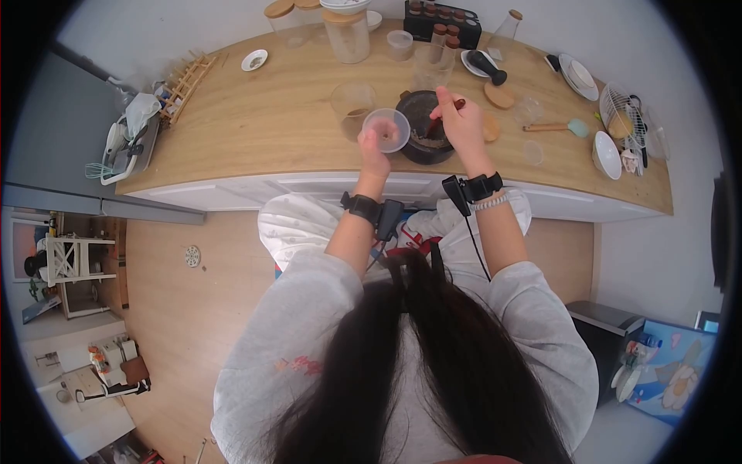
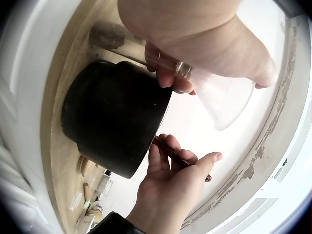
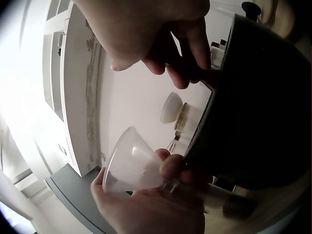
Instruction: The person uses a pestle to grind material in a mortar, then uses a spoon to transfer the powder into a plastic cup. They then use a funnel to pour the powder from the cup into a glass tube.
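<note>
A clear plastic funnel (image 1: 386, 130) sits in my left hand (image 1: 374, 156), tilted beside the black mortar (image 1: 430, 155). In the left wrist view, the fingers wrap round the funnel's narrow end, where a clear glass neck shows. Below them extends clear glass with dark contents (image 2: 109, 36). My right hand (image 1: 462, 135) pinches a dark brown spoon (image 1: 459, 105) by its handle over the mortar's mouth. The spoon's lower end reaches inside the mortar, where brownish ground material (image 1: 433, 142) shows. From the right wrist view, the mortar's wall hides that lower end.
Left of the mortar stands a glass jar (image 1: 352, 104). Behind are a clear beaker (image 1: 433, 68), a black pestle (image 1: 487, 68) on a dish and a boxed set of spice bottles (image 1: 440, 23). A spatula (image 1: 556, 127) and white bowl (image 1: 607, 156) lie right; a wooden rack (image 1: 188, 87) stands left.
</note>
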Available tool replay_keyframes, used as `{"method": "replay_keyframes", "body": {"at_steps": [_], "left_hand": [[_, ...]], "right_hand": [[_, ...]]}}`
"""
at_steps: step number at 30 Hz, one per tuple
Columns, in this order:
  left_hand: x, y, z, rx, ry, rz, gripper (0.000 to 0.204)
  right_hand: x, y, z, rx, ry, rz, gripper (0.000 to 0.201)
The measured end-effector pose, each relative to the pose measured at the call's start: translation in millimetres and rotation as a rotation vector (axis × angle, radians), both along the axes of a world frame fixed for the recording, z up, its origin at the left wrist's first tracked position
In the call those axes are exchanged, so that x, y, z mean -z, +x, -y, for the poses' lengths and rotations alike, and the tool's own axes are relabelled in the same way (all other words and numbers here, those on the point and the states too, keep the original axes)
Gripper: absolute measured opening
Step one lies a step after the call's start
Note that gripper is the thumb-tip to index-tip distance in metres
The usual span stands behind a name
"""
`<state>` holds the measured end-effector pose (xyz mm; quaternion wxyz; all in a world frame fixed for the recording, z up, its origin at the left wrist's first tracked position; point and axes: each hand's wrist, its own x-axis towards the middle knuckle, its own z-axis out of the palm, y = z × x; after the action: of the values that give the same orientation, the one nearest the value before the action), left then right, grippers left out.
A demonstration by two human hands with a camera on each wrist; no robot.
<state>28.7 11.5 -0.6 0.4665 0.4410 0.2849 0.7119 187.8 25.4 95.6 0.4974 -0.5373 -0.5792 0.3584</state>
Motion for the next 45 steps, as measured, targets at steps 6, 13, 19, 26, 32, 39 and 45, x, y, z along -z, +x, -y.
{"method": "replay_keyframes", "body": {"at_steps": [6, 13, 19, 26, 32, 39, 45], "left_hand": [[2, -3, -1, -0.005, 0.0, -0.056, 0.054], [-6, 1, 2, -0.086, 0.026, -0.041, 0.05], [-9, 2, 4, -0.066, 0.007, -0.045, 0.052], [-1, -4, 1, -0.026, 0.007, -0.116, 0.055], [-6, -2, 4, -0.057, 0.011, -0.106, 0.053], [-4, -4, 1, -0.06, 0.04, -0.135, 0.053], [0, -4, 0, -0.029, 0.049, -0.081, 0.053]], "right_hand": [[13, 5, -16, -0.007, 0.038, -0.004, 0.049], [7, 3, -15, 0.036, 0.029, -0.036, 0.052], [0, -6, -6, 0.131, 0.039, -0.018, 0.054], [-2, -19, -2, 0.113, 0.11, 0.072, 0.053], [-1, -25, -5, 0.148, 0.094, 0.085, 0.053], [5, -7, -5, 0.122, 0.05, -0.062, 0.052], [9, -7, 0, 0.149, 0.099, -0.186, 0.05]]}}
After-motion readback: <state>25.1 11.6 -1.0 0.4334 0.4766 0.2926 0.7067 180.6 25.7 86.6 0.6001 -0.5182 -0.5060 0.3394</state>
